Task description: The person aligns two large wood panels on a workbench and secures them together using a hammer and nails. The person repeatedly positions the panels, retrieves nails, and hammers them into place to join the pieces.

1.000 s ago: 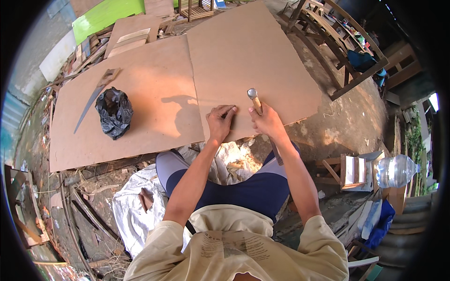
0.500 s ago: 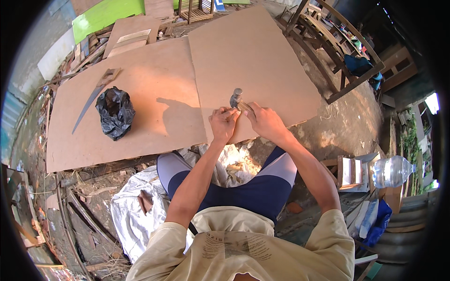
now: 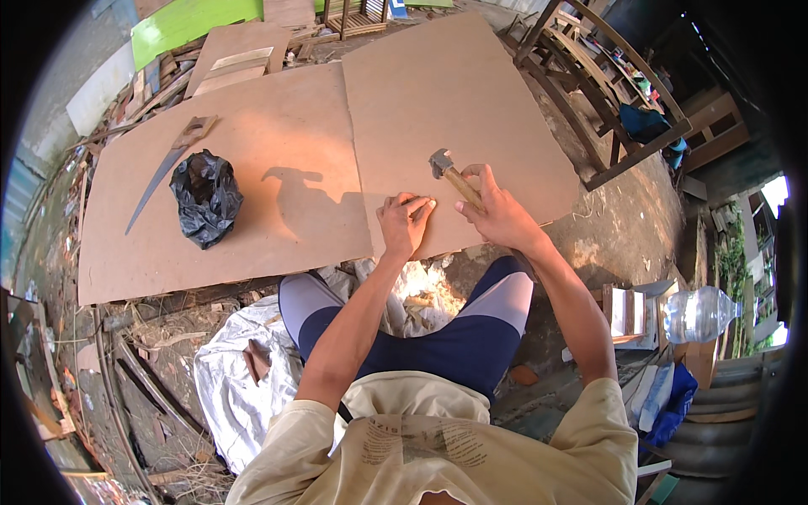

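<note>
In my right hand point(image 3: 498, 212) is a hammer point(image 3: 463, 187), gripped by its wooden handle, with the metal head raised above the brown board point(image 3: 438, 101). My left hand point(image 3: 404, 225) rests at the near edge of that board, thumb and fingers pinched together. Whatever is between those fingertips is too small to make out. A second brown board point(image 3: 269, 109) adjoins on the left. On it lie a handsaw point(image 3: 172, 160) with a wooden handle and a crumpled black plastic bag point(image 3: 205, 202), its top gaping.
A wooden frame point(image 3: 581, 126) stands beyond the board at the right. Wood scraps and a bright green panel point(image 3: 198, 25) lie at the far left. A white sack point(image 3: 244, 379) is on the ground by my left leg. A large clear bottle point(image 3: 697, 315) sits at the right.
My right hand has lifted and drawn right with the hammer, away from my left fingertips. My left hand stays pinched at nearly the same spot. The hammer's shadow now shows on the left board.
</note>
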A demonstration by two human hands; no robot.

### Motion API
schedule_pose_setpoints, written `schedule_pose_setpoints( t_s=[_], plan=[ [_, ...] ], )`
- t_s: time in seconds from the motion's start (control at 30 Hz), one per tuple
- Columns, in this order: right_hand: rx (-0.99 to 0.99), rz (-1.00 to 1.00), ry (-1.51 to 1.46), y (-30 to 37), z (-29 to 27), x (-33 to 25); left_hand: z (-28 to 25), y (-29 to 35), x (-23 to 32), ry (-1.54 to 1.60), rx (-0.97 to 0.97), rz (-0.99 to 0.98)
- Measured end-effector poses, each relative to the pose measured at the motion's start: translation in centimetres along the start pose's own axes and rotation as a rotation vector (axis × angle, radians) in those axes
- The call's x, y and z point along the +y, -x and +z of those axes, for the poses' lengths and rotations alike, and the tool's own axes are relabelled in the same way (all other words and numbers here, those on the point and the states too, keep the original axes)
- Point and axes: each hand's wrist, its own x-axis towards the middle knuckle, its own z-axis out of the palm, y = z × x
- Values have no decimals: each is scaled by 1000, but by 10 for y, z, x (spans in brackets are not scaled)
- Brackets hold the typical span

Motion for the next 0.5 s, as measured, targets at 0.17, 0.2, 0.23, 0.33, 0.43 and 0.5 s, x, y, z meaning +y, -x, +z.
schedule_pose_setpoints(
  t_s=[0.17,0.2,0.23,0.33,0.43,0.5],
  plan=[
    [121,-192,106,-5,7,6,0,0,-4,87,12,-13],
    [123,-217,113,-5,8,10,1,0,-2,77,10,-17],
    [124,-243,119,-6,10,15,1,0,1,65,8,-20],
    [77,-294,277,-11,21,40,1,0,3,37,6,-16],
    [61,-233,330,-9,25,34,-1,0,0,17,18,14],
    [117,-243,300,-5,25,22,-1,0,0,10,19,17]
  ],
)
